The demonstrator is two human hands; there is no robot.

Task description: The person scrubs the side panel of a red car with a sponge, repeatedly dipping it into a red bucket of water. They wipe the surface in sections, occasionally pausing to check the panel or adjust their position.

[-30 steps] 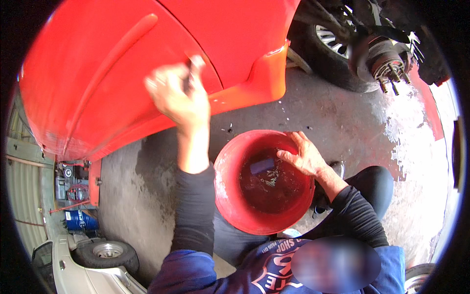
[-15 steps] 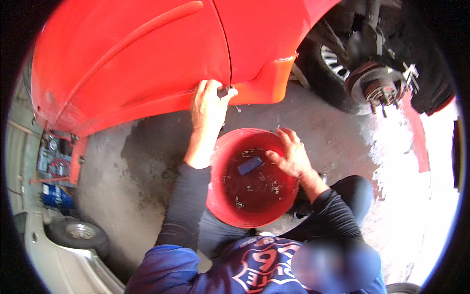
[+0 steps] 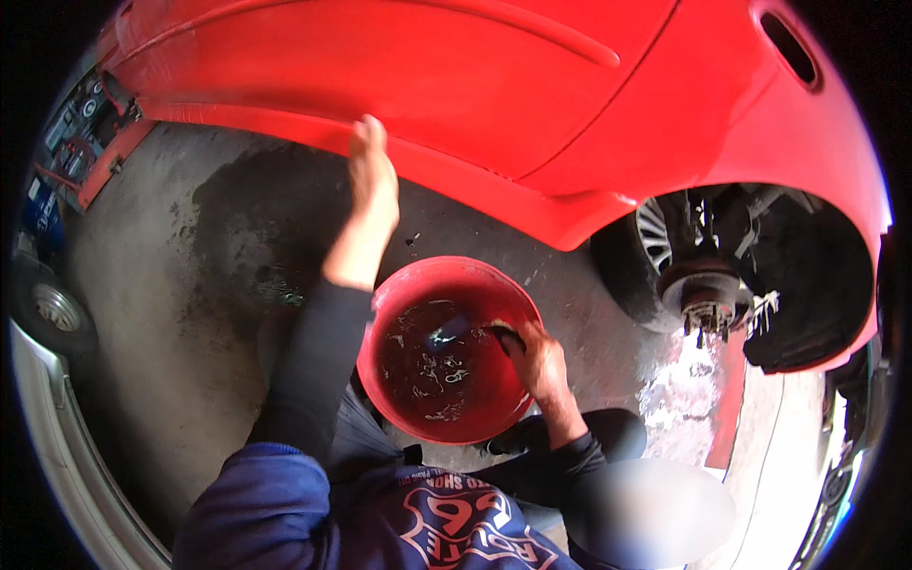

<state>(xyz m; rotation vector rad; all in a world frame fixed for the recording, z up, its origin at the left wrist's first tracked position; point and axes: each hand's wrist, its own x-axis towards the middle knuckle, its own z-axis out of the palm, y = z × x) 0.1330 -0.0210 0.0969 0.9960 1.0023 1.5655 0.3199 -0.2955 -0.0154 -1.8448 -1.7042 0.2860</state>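
Observation:
My left hand reaches up to the lower edge of a red car body, its fingers straight, together and seen edge-on. Whether anything lies under its palm is hidden. A round red tub of dark water stands in front of me. My right hand is over the tub's right rim, fingers curled inward. A dark patch shows between its fingers, too blurred to name. Close to those fingertips, a dark bluish block shows in the water beside a bright glint.
On the right is a bare wheel hub under the red wheel arch, with a tyre behind it. A pale car and its wheel are at left. Red equipment and a blue drum stand far left. Wet concrete floor lies beneath.
The view has shifted toward the right. My left hand has moved left along the car's edge; the dark piece it held no longer shows there. My right hand's spread fingers have curled inward.

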